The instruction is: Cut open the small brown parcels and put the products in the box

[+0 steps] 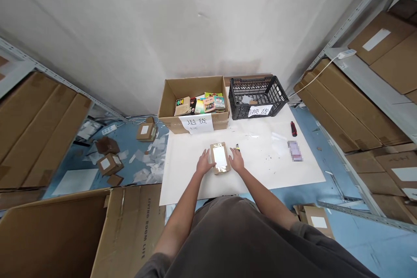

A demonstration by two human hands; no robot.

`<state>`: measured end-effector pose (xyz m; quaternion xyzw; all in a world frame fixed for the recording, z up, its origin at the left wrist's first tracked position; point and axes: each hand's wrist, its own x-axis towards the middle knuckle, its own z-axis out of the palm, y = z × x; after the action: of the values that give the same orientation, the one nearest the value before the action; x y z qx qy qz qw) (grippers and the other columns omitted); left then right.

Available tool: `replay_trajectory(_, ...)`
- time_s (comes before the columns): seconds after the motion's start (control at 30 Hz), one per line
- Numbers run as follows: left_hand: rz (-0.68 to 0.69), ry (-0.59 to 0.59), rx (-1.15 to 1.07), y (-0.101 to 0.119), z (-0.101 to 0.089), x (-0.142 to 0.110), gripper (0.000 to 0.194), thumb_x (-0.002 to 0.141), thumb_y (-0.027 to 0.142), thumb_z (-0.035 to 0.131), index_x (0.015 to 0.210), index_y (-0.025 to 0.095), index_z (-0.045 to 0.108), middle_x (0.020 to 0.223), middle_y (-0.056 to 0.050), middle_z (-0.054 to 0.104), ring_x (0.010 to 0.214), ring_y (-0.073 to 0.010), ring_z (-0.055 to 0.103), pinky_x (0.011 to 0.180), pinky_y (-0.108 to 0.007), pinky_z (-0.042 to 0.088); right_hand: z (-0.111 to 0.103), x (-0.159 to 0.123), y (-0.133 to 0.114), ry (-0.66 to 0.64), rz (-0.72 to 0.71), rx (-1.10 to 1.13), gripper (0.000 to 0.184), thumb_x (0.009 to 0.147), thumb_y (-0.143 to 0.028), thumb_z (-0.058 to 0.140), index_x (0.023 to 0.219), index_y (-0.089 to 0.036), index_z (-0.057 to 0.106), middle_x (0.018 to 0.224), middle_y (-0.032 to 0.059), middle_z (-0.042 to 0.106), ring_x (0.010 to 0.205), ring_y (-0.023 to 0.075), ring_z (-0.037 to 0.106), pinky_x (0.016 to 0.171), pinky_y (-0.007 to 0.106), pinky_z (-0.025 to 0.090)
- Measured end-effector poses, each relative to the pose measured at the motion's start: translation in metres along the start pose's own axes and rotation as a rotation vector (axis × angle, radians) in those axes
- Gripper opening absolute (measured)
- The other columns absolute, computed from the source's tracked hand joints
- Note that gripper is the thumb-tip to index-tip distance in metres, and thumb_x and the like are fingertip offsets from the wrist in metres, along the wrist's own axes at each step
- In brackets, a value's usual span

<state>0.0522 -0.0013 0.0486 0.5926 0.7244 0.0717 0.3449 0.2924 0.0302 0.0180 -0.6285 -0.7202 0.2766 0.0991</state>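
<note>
A small taped package (220,157) lies between two loosely open hands, its long side running away from the person. The left hand (203,163), nearer, has its thumb at the edge; whether the right hand (236,160) touches cannot be told.

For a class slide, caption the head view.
Left hand and right hand flank a taped parcel on a table, near an open box.

Small taped carton (220,157) — between both hands (white label (220,156) up) — on table (185,182).
</note>
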Motion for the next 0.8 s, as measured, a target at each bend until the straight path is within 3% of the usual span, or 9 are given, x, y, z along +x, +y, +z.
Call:
replay_trajectory(0.07,0.109,-0.137,0.132,0.004,-0.012,0.007,0.13,0.066,0.048,0.09,0.166,0.034,0.009,0.176,-0.007,0.003,0.158,-0.0362,0.022,0.12,-0.042,0.037,-0.007,0.002,0.021,-0.024,0.08,-0.022,0.058,0.101,-0.028,0.044,0.159,-0.023,0.041,0.158,0.0121,0.045,0.142,0.0285,0.041,0.114,0.038,0.038)
replay_trajectory(0.17,0.112,-0.297,0.251,0.012,-0.02,0.018,0.148,0.057,0.047,0.094,0.165,0.037,-0.007,0.176,-0.006,-0.008,0.158,-0.0415,0.016,0.117,-0.048,0.04,-0.006,0.01,0.049,-0.165,0.207,-0.029,0.058,0.1,-0.031,0.049,0.157,-0.022,0.042,0.148,0.0143,0.051,0.133,0.0288,0.05,0.107,0.035,0.043)
replay_trajectory(0.27,0.046,-0.315,0.319,0.017,-0.02,0.023,0.152,0.057,0.049,0.093,0.164,0.039,-0.014,0.175,-0.005,-0.011,0.158,-0.0427,0.019,0.114,-0.049,0.044,0.01,0.018,0.064,-0.263,0.271,-0.038,0.067,0.095,-0.034,0.059,0.158,-0.024,0.037,0.144,0.0144,0.051,0.129,0.0294,0.052,0.101,0.034,0.046)
replay_trajectory(0.37,0.016,-0.304,0.394,0.021,-0.016,0.023,0.152,0.057,0.05,0.094,0.163,0.041,-0.014,0.175,-0.004,-0.011,0.157,-0.043,0.021,0.111,-0.051,0.046,0.025,0.024,0.067,-0.276,0.303,-0.059,0.078,0.09,-0.025,0.064,0.161,-0.026,0.031,0.142,0.0149,0.048,0.126,0.0296,0.054,0.098,0.034,0.048)
replay_trajectory(0.47,0.002,-0.304,0.452,0.028,-0.014,0.022,0.151,0.058,0.047,0.094,0.164,0.04,-0.013,0.175,-0.003,-0.012,0.157,-0.0441,0.019,0.112,-0.053,0.046,0.025,0.029,0.066,-0.29,0.35,-0.009,0.089,0.085,-0.018,0.065,0.164,-0.025,0.023,0.139,0.0161,0.049,0.119,0.0292,0.06,0.095,0.034,0.05)
replay_trajectory(0.6,0.028,-0.293,0.484,0.039,-0.013,0.022,0.151,0.057,0.046,0.094,0.165,0.038,-0.012,0.175,-0.003,-0.014,0.158,-0.045,0.014,0.112,-0.053,0.045,0.0,0.034,0.06,-0.209,0.407,0.201,0.089,0.089,-0.025,0.057,0.165,-0.018,0.013,0.137,0.0171,0.057,0.113,0.0277,0.066,0.094,0.034,0.053)
replay_trajectory(0.7,0.018,-0.296,0.435,0.043,-0.008,0.02,0.149,0.059,0.053,0.091,0.164,0.038,-0.015,0.175,-0.002,-0.015,0.158,-0.0435,0.015,0.112,-0.051,0.046,-0.024,0.028,0.04,-0.111,0.308,0.282,0.078,0.093,-0.025,0.047,0.165,-0.02,0.016,0.131,0.0122,0.065,0.112,0.0271,0.067,0.095,0.037,0.054)
replay_trajectory(0.8,-0.014,-0.285,0.372,0.044,-0.001,0.02,0.147,0.061,0.055,0.088,0.164,0.038,-0.015,0.175,-0.001,-0.014,0.158,-0.0428,0.017,0.111,-0.051,0.046,-0.034,0.016,0.002,-0.075,0.123,0.296,0.071,0.099,-0.028,0.04,0.166,-0.026,0.016,0.129,0.0077,0.068,0.113,0.0257,0.067,0.095,0.037,0.053)
